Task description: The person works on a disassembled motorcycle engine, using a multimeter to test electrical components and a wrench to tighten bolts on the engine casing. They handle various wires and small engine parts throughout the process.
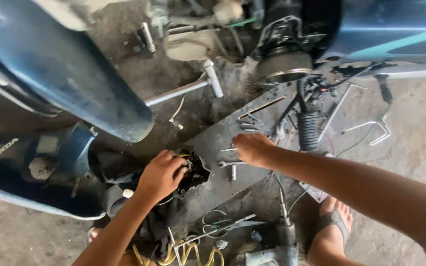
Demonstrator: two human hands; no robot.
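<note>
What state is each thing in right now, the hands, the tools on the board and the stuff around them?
left hand: gripping the dark wired part
right hand: palm down over the grey board, on small tools
small wrench: flat on the board
T-handle wrench: lying on the ground
power drill: lying idle
ribbed rubber boot: lying loose

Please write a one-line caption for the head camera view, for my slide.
Left hand on a dark engine part, right hand reaching to small tools on a grey board, beside a blue scooter.
</note>
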